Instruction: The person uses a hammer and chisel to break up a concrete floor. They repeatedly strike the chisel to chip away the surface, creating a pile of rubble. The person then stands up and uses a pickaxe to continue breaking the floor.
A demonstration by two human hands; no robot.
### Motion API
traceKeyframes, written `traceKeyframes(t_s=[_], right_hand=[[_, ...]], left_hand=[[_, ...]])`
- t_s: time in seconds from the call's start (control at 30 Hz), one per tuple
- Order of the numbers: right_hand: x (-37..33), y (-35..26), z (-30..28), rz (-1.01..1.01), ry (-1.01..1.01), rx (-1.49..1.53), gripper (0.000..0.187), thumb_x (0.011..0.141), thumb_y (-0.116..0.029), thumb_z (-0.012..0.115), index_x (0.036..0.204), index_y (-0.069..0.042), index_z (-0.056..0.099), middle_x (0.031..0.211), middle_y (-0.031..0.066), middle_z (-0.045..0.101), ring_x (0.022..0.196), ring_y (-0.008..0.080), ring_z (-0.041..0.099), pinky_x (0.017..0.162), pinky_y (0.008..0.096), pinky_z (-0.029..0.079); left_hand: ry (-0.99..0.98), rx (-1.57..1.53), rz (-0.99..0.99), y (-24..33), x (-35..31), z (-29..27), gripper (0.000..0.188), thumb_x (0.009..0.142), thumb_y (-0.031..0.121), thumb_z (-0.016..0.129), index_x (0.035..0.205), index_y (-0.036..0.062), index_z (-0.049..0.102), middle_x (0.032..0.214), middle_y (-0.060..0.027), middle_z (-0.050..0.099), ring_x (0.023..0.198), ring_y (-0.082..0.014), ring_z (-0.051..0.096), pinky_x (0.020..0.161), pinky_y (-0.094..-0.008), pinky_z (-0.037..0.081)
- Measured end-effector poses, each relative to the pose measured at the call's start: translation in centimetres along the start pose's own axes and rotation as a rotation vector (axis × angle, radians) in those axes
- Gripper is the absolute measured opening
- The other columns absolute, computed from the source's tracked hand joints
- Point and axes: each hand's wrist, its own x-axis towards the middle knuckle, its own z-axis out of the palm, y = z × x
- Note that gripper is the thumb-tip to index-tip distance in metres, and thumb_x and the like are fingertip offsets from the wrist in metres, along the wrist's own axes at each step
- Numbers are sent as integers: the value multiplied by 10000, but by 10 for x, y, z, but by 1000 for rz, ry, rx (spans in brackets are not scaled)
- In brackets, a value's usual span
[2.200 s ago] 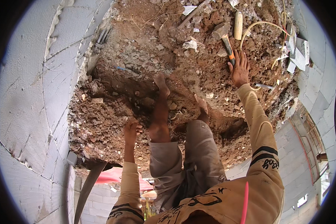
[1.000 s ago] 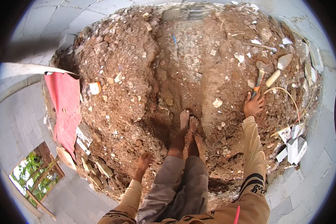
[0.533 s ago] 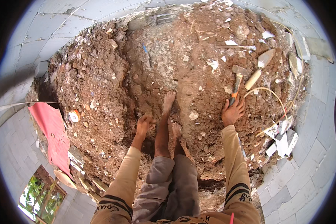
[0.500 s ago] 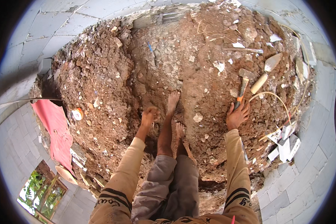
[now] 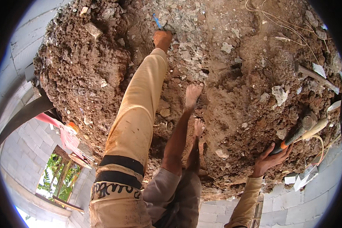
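My left hand (image 5: pixel 162 39) reaches far forward, closed on a thin rod with a blue end (image 5: pixel 156 20) that pokes out past the fist; its lower part is hidden. Low on the right, my right hand (image 5: pixel 273 159) wraps around the grip end of a hammer (image 5: pixel 294 135) with a dark and orange handle. The hammer's head points away to the upper right, against the soil. Just beyond it lies a trowel with a wooden handle (image 5: pixel 316 127), its blade partly cut off by the view's rim.
My bare feet (image 5: pixel 193 95) stand in a trench of brown soil and rubble. An orange-and-white round object (image 5: pixel 72 127) and pinkish sheet (image 5: pixel 69 140) lie left. A wooden stick (image 5: pixel 317 78), pale string (image 5: pixel 277 22) and broken white pieces (image 5: pixel 307 176) lie right. Grey block walls (image 5: pixel 292 203) surround the ground.
My left hand has stretched forward from beside my leg to the blue-ended rod. My right hand has closed further around the hammer handle. The whole view has shifted and tilted.
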Motion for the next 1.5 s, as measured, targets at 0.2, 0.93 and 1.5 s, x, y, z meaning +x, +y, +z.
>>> traceKeyframes(t_s=[0.2,0.93,1.5], right_hand=[[-4,6,3,-5,22,-23,616,1004,-467,472,1405,-3,422,1493,250,354,1394,413,328,1078,582,289],[-19,47,37,-65,68,-264,750,992,-654,298,1506,-109,341,1519,138,359,1366,370,380,936,615,434],[-17,0,-51,-27,-131,-39,712,1001,-570,428,1546,-145,260,1540,209,299,1405,444,290,1077,634,298]], left_hand=[[-3,211,215,6,6,-11,496,837,388,655,1065,-52,638,1031,-266,692,1044,-396,673,923,-498,526],[-809,-662,982,63,-490,-210,294,937,262,596,1108,31,530,962,-145,582,948,-334,592,807,-464,466],[-714,-304,-215,-456,-484,-304,284,977,245,558,1151,29,618,995,-101,706,816,-214,695,713,-358,568]])
